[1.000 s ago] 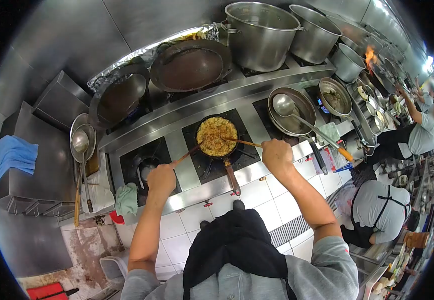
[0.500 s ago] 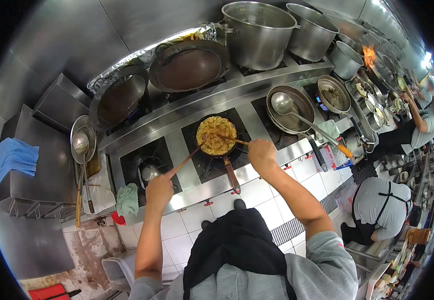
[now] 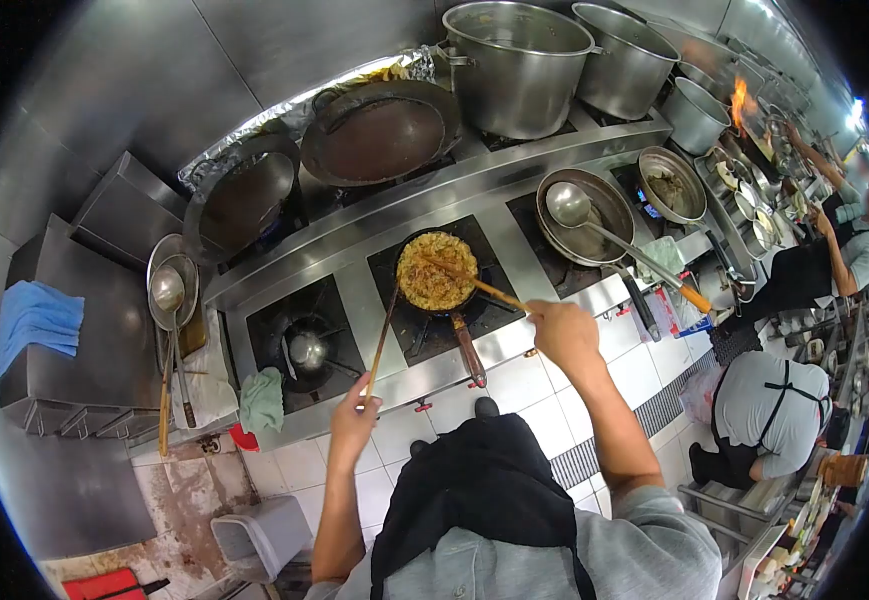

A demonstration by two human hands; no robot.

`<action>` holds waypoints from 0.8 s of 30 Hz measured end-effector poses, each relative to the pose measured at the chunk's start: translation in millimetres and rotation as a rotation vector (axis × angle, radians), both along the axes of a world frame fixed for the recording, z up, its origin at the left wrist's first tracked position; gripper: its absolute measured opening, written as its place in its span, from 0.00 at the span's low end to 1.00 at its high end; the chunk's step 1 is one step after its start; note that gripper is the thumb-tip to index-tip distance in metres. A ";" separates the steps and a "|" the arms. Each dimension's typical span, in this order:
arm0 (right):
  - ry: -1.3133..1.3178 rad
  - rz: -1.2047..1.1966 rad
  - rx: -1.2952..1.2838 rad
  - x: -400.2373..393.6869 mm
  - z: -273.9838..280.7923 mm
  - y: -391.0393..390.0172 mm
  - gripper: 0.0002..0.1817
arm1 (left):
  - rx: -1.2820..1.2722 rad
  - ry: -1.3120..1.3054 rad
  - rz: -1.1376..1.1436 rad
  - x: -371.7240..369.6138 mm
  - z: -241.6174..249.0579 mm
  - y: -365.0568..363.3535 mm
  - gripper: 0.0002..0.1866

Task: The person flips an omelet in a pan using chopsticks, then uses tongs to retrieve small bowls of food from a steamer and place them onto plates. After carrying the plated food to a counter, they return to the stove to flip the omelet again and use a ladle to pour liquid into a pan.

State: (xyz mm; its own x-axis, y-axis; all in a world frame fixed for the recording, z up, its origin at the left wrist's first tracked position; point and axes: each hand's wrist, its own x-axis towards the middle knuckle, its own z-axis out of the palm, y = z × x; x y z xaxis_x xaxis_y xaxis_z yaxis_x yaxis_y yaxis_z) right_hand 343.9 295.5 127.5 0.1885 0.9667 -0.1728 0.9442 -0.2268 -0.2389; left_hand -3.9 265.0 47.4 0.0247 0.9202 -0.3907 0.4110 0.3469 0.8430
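A small frying pan (image 3: 467,350) with a wooden handle sits on the middle burner, handle toward my body. It is filled with a chunky yellow-brown egg-like mixture (image 3: 436,285). My right hand (image 3: 566,338) grips a long wooden chopstick (image 3: 494,291) whose far end lies in the mixture. Lower and to the left, my left hand (image 3: 352,425) is closed on a second wooden chopstick (image 3: 382,345); its tip reaches the pan's left rim. Neither hand touches the handle.
Right of the pan, a ladle (image 3: 568,203) rests across a wide pan (image 3: 609,217). Two woks (image 3: 381,130) and tall stockpots (image 3: 519,70) stand behind. A green cloth (image 3: 261,400) hangs at the front left. Co-workers (image 3: 769,410) are at the right, near a flame (image 3: 738,105).
My left hand has dropped downward and slightly right, its chopstick now steeper and at the pan's edge. My right hand has moved right and down, its chopstick still in the mixture.
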 end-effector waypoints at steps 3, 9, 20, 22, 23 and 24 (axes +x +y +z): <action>0.713 -0.051 -0.040 -10.7 -44.7 -23.8 0.11 | -0.102 -0.406 0.090 34.6 -0.9 -8.3 0.31; 1.049 0.093 -0.293 -119.7 -67.3 -69.4 0.16 | -0.110 -0.641 0.245 100.0 -0.1 -4.0 0.28; 1.430 -0.576 -0.342 -85.3 -237.9 -12.3 0.20 | -0.117 -0.413 0.680 47.4 -94.2 -62.5 0.16; 1.919 -0.554 -0.589 -84.5 -209.0 -21.3 0.16 | -0.159 -0.447 0.724 55.6 -95.9 -79.0 0.16; 1.923 -0.551 -0.595 -79.8 -210.0 -21.8 0.16 | -0.180 -0.466 0.729 63.6 -91.6 -84.5 0.16; 1.823 -0.541 -0.627 -73.6 -211.6 -22.5 0.16 | -0.227 -0.419 0.742 71.2 -88.6 -86.6 0.15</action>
State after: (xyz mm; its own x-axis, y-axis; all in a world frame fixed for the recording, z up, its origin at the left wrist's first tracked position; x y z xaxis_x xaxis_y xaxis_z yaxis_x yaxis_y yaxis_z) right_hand 270.3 273.0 -84.1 -0.3696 0.6211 -0.6911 -0.4544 -0.7696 -0.4486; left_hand 67.3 178.4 -41.2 -0.3660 0.6573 -0.6588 -0.3140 0.5792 0.7523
